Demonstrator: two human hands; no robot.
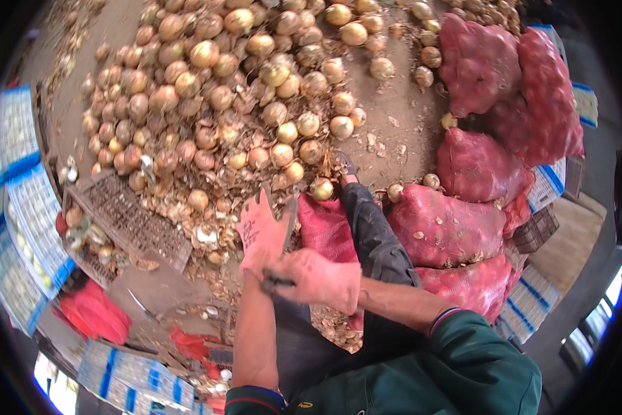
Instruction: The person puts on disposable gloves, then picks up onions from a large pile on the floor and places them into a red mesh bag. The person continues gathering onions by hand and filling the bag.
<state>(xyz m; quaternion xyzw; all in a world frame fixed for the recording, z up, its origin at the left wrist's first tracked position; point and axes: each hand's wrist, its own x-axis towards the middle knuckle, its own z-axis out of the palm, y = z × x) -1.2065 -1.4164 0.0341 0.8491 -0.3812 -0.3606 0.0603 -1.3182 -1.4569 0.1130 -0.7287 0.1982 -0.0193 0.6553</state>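
My left hand [263, 233], in a pink work glove with a grey coating, is stretched out palm down with its fingers apart and nothing held. Its fingertips point at the loose onions and peeled skins in front of me. My right hand [319, 282], in a matching glove, lies across my left wrist. Its dark-coated fingers are closed at the cuff [251, 267] of the left glove. A red mesh sack [327, 228] lies beyond my hands, partly under my trouser leg. The large pile of onions [207, 93] spreads over the floor ahead.
Filled red mesh sacks [448, 225] are stacked along the right. At the left, a brown plastic crate [129, 212] lies tilted among onion skins. A knife [142, 306] rests on a surface at lower left, near a red bag [95, 311]. Blue-and-white panels [41, 218] edge the area.
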